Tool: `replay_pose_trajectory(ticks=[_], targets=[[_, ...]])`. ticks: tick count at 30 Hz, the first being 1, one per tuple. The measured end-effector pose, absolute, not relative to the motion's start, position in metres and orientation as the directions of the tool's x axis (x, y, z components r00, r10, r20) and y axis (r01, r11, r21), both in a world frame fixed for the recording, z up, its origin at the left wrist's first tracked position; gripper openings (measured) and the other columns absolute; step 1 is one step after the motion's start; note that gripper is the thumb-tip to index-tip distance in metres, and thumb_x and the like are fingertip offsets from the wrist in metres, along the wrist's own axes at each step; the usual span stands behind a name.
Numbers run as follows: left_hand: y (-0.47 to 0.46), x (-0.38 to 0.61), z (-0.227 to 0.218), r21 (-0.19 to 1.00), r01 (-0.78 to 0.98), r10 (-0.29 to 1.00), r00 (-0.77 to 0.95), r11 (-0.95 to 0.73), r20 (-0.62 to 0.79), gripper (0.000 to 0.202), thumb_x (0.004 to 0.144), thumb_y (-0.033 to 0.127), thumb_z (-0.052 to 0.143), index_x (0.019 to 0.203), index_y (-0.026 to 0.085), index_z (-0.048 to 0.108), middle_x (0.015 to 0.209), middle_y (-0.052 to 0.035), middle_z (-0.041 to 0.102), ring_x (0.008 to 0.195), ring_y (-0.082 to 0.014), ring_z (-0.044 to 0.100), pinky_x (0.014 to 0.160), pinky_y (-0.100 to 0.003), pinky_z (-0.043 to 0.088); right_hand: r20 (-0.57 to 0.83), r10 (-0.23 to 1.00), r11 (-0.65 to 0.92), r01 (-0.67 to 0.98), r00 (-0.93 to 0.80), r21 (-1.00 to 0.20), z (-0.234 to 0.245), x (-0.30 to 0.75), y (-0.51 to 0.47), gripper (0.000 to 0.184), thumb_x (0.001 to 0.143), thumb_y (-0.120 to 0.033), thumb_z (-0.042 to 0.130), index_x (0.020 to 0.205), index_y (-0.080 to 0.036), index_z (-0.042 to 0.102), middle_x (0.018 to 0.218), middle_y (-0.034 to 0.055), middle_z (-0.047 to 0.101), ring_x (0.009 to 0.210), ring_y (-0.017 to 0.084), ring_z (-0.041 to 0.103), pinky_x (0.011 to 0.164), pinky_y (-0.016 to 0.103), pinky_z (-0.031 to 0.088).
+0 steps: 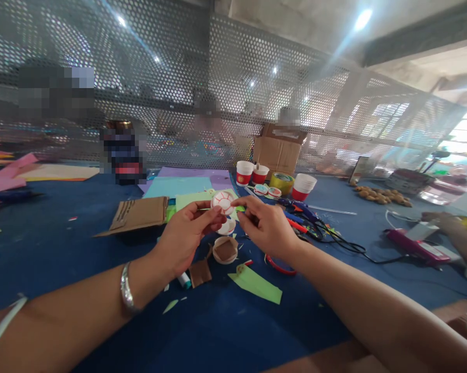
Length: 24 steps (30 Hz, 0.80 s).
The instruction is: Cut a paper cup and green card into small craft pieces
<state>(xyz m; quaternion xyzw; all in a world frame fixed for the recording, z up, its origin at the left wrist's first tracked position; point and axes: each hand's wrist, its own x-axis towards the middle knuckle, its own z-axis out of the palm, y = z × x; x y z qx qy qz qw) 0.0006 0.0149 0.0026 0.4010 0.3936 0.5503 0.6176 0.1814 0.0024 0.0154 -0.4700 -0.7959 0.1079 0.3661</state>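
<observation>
My left hand [194, 230] pinches a small round white paper disc [223, 201] marked with red lines, which looks like a cut-off cup bottom. At the disc's right edge is the stretched index finger of my right hand [266, 223]. Its thumb is apart from that finger, the others are curled, and I see nothing held in it. Just below the disc lie white round pieces with red marks [226, 226]. Nearer to me rests a round cup piece [225, 250] with brown cardboard in it, beside a cardboard square [200, 273] and a green paper piece [256, 284].
Paper cups [244, 173], yellow tape [281, 183] and a cardboard box [278, 150] stand near the mesh wall. A glue gun [301, 209] with a black cable and red-handled scissors [280, 265] lie to the right. Another person's hand [443, 225] is by a pink power strip [415, 244].
</observation>
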Motion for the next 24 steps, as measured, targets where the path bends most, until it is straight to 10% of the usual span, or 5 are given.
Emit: replay_pose_trajectory(ticks=[10,14,17,24], targets=[[0.03,-0.007,0.003,0.887,-0.453,0.994,-0.021,0.083,-0.104,0.014,0.092,0.013,0.062,0.082,0.01,0.072,0.079,-0.0078,0.074,0.075,-0.0131,0.069,0.073,-0.022,0.055,0.209,0.971,0.118,0.528,0.116,-0.841,0.021,0.235,0.053,0.03,0.096,-0.035,0.047,0.089,-0.013,0.067,0.048,-0.0061,0.048,0.037,0.008,0.038,0.04,0.023,0.029],[0.031,-0.007,0.004,0.891,-0.445,0.993,-0.037,0.088,-0.116,0.013,0.092,0.013,0.062,0.084,0.008,0.072,0.079,-0.0076,0.074,0.072,-0.0116,0.068,0.067,-0.02,0.053,0.127,0.968,-0.022,0.58,0.215,-0.815,0.014,0.264,0.069,0.034,0.1,-0.036,0.049,0.084,-0.011,0.066,0.053,-0.0045,0.052,0.041,0.008,0.046,0.041,0.021,0.036],[0.03,-0.006,0.005,0.894,-0.439,0.992,-0.042,0.092,-0.122,0.012,0.091,0.014,0.063,0.086,0.007,0.072,0.077,-0.0063,0.073,0.068,-0.0102,0.066,0.063,-0.018,0.052,0.064,0.972,-0.098,0.639,0.226,-0.763,0.011,0.273,0.074,0.027,0.098,-0.037,0.059,0.108,-0.013,0.065,0.096,0.0044,0.069,0.076,0.014,0.066,0.067,0.03,0.057],[0.029,-0.007,0.005,0.909,-0.403,0.992,-0.006,0.111,-0.124,0.013,0.091,0.018,0.065,0.089,0.007,0.073,0.076,-0.0056,0.073,0.064,-0.0094,0.065,0.06,-0.018,0.051,0.014,0.976,-0.166,0.779,0.219,-0.605,0.018,0.28,0.076,0.032,0.097,-0.036,0.061,0.123,-0.016,0.062,0.124,0.009,0.064,0.104,0.023,0.066,0.088,0.042,0.057]])
